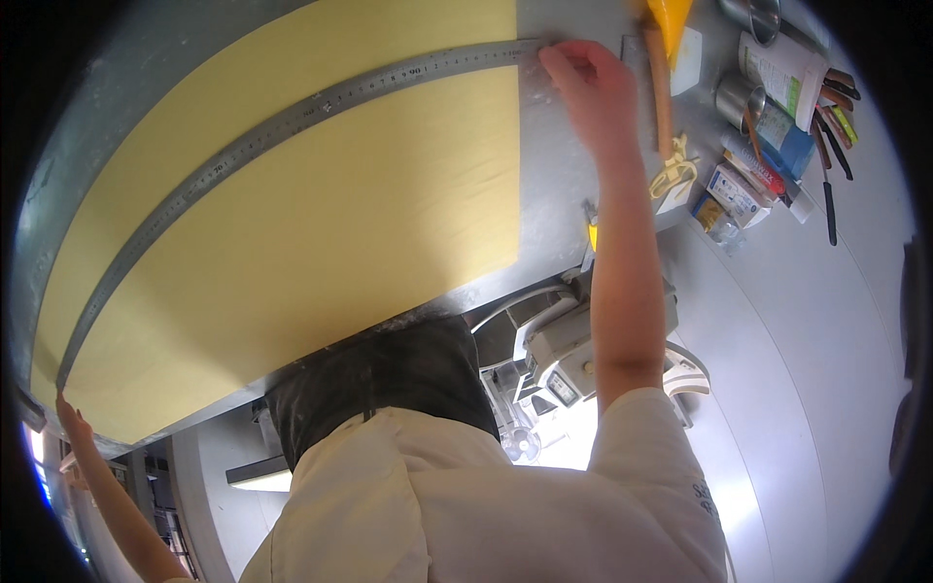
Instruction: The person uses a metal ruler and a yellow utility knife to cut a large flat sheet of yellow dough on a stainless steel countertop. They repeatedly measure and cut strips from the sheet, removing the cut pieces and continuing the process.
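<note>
A long steel ruler (364, 89) with black graduations lies across a wide, thin sheet of pale yellow dough (350, 197). The lens makes the ruler look bowed. My right hand (594, 87) pinches its right end, just past the dough's straight right edge. Far to the left, my left hand (74, 419) has its fingertips at the other end; it is small in view and its grip is partly hidden. The dough covers much of the metal worktable (557, 167) and reaches close to its front edge.
Right of my right hand lie a wooden rod (660, 95), a yellow plastic piece (670, 25) and dough strips (676, 171). Beyond are metal cups (736, 98), boxes (736, 193) and several knives (829, 211) by the wall. A yellow-handled tool (592, 237) rests near the table's front edge.
</note>
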Demonstrator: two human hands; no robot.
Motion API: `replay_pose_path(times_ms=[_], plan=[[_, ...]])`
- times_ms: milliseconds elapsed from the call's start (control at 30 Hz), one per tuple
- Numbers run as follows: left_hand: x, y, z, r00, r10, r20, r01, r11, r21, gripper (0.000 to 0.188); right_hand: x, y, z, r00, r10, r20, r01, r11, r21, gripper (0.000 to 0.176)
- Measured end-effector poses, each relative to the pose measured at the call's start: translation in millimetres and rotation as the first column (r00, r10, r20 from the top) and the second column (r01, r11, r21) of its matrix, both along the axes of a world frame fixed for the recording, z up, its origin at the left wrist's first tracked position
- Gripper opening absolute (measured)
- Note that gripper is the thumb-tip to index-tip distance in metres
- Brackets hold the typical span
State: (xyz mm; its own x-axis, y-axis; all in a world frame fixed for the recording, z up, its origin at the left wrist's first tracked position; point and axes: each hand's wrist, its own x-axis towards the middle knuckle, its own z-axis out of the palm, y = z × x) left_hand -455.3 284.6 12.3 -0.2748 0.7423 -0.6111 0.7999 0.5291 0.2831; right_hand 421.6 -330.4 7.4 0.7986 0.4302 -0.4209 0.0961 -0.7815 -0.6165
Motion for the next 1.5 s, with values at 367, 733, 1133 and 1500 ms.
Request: replay_pose_path(times_ms=[367, 733, 1133, 1500], plan=[[40, -35, -22, 0.957, 0.266, 0.114, -0.265, 0.964, -0.028, 0.066, 4, -3, 4, 0.999, 0.011, -0.038, -0.012, 1.000, -0.019, 0.026], [39, -37, -27, 0.997, 0.015, 0.078, -0.010, 0.998, -0.065, 0.068, 5, -4, 4, 0.998, -0.029, -0.048, 0.028, 0.999, -0.030, 0.024], [29, -27, -26, 0.993, -0.101, 0.056, 0.107, 0.986, -0.131, 0.070, 3, -7, 5, 0.996, -0.055, -0.068, 0.053, 0.998, -0.029, 0.024], [60, -47, -13, 0.991, -0.019, -0.130, 0.015, 0.999, -0.036, 0.075, 4, -7, 7, 0.984, -0.077, -0.158, 0.078, 0.997, -0.004, 0.019]])
